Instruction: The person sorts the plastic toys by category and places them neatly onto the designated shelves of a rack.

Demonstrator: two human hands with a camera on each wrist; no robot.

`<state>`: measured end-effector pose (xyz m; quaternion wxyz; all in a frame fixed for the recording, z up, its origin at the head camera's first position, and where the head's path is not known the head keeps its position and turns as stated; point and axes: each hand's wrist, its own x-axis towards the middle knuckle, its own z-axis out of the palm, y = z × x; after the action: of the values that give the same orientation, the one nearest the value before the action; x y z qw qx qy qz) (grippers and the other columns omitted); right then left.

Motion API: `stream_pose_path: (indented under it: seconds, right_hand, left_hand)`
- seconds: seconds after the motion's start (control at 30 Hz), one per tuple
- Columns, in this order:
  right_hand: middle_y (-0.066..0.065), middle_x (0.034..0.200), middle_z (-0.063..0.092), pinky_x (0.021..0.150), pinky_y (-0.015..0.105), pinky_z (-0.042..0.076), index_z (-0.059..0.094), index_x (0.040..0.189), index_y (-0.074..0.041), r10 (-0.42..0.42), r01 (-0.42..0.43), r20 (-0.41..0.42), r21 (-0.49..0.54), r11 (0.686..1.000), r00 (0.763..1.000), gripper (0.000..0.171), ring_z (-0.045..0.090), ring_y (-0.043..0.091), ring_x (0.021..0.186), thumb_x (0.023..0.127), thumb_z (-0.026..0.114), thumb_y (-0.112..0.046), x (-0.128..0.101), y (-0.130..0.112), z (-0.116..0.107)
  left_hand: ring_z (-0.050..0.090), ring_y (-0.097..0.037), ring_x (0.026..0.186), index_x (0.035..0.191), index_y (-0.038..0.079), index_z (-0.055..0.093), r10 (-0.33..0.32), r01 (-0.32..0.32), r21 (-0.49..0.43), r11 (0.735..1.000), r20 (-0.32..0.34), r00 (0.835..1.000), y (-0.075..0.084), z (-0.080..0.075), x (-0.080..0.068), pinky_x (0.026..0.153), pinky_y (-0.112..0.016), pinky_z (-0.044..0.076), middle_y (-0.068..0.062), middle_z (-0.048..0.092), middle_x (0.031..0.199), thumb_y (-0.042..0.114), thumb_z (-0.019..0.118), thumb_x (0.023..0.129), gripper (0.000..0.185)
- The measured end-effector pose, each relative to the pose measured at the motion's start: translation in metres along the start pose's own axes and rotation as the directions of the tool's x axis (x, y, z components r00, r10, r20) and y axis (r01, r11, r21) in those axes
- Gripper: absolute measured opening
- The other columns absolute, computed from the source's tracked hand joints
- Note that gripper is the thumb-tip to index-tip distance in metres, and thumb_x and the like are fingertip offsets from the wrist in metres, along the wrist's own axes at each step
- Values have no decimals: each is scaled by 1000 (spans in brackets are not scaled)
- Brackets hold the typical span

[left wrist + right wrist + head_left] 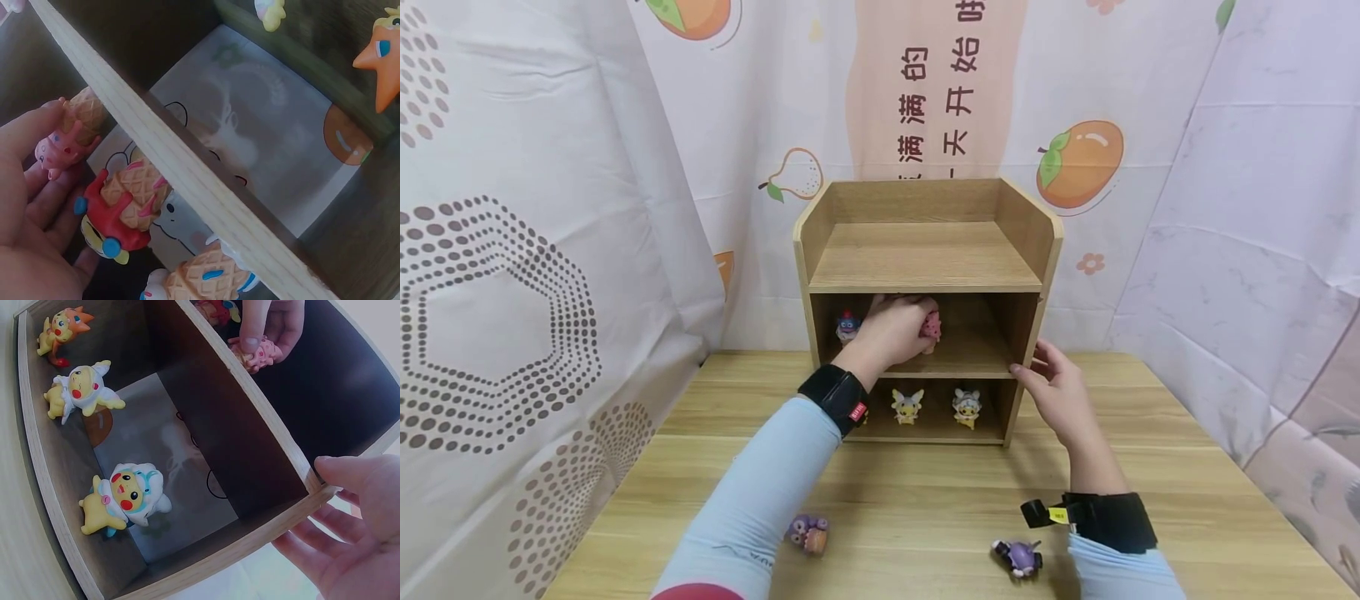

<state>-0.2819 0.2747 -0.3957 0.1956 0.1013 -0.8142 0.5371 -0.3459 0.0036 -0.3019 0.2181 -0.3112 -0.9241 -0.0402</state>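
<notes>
My left hand reaches into the middle level of a small wooden shelf. It pinches a pink figurine with a waffle-cone base between thumb and fingers. Beside it, in the left wrist view, are a red figurine on a cone and another cone figurine with white and blue parts. A blue-headed figurine shows left of that hand in the head view. My right hand holds the shelf's right side panel, thumb at the front edge and fingers outside.
On the bottom level stand yellow figurines in costumes: one orange-topped, one white-eared, one white-hooded. Two purple figurines lie on the wooden table, one toward the left, one toward the right. A printed curtain hangs behind.
</notes>
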Motion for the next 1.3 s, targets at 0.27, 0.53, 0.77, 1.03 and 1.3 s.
stream_pose_path:
  seconds: [0.27,0.53,0.77,1.03,1.3]
  right_hand:
    - [25,143,51,84,9,46,41,154,-2,-24,24,6,11,1000,1000,63,50,45,130,100,68,-18,-1,0,-1]
    - [25,142,51,85,9,45,42,153,-2,-18,18,5,-4,1000,1000,62,50,46,130,100,69,-20,-2,-1,-1]
    - [25,143,50,85,9,45,40,154,0,-9,9,6,-2,1000,1000,64,49,46,131,100,68,-21,-1,-1,-1]
    - [25,142,52,85,9,46,42,153,-2,-24,24,12,13,1000,1000,61,49,46,131,100,68,-19,-1,0,-1]
    - [27,143,51,85,8,44,42,152,1,-21,21,21,-5,1000,1000,58,48,47,131,101,65,-13,-3,-7,-2]
  left_hand:
    - [58,-17,109,124,20,66,-14,14,-16,1000,13,1000,0,1,-1,101,-48,38,6,64,109,43,85,82,52]
    - [58,-19,110,128,20,65,-19,20,-44,999,33,999,-1,2,-1,103,-50,37,6,65,109,42,85,83,54]
    - [58,-18,108,127,20,65,-19,20,-55,998,20,1000,-2,-1,-1,104,-50,35,5,65,108,42,84,84,52]
    - [54,-20,123,139,21,61,-53,57,-115,992,36,998,-3,-6,-5,114,-53,27,1,64,129,44,79,87,59]
    - [51,-22,131,138,22,62,-52,47,-195,980,-22,998,-6,-14,-18,116,-55,23,0,62,138,48,76,89,57]
